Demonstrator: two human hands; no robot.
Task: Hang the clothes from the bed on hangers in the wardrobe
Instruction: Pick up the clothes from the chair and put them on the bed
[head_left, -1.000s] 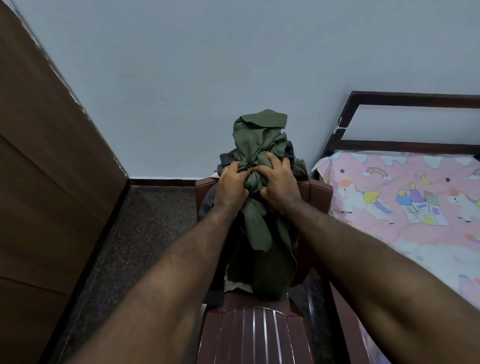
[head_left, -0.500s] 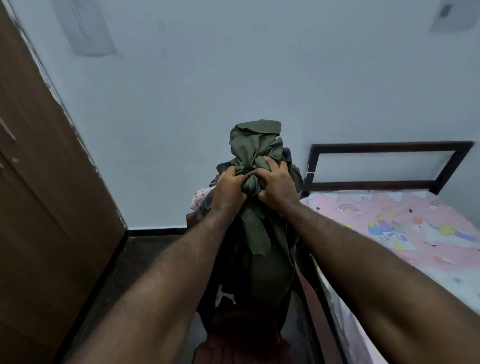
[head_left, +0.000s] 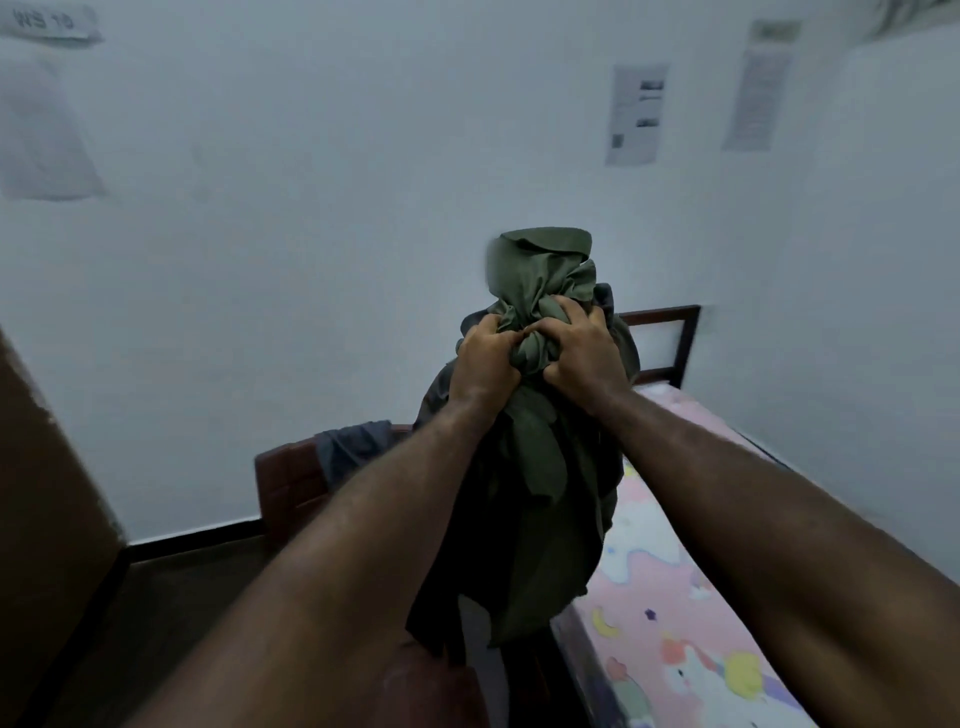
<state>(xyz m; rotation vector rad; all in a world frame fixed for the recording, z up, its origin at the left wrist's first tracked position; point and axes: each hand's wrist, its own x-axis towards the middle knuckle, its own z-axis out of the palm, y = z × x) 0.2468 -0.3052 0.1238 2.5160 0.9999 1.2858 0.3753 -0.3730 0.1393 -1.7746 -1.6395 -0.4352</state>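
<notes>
Both hands clutch one load: the left hand (head_left: 485, 366) and the right hand (head_left: 582, 353) sit side by side, fingers curled tight into the neck of a bundle of olive-green clothes (head_left: 540, 493). The bundle hangs in the air in front of the person, with darker cloth bunched behind it. Far left of the hands stands a brown wooden panel (head_left: 47, 493), likely the wardrobe, though its inside is out of view. Nearer, to the lower left of the hands, a chair (head_left: 288, 483) carries a blue-grey garment (head_left: 353, 449) over its back. To the right of the hands and below them lies the bed (head_left: 685, 623) under a pink printed sheet. By my reading the gathering is done and the hanging is all to come. No hanger or rail shows, and the bundle has yet to reach the wardrobe, be pulled apart and go up piece by piece.
</notes>
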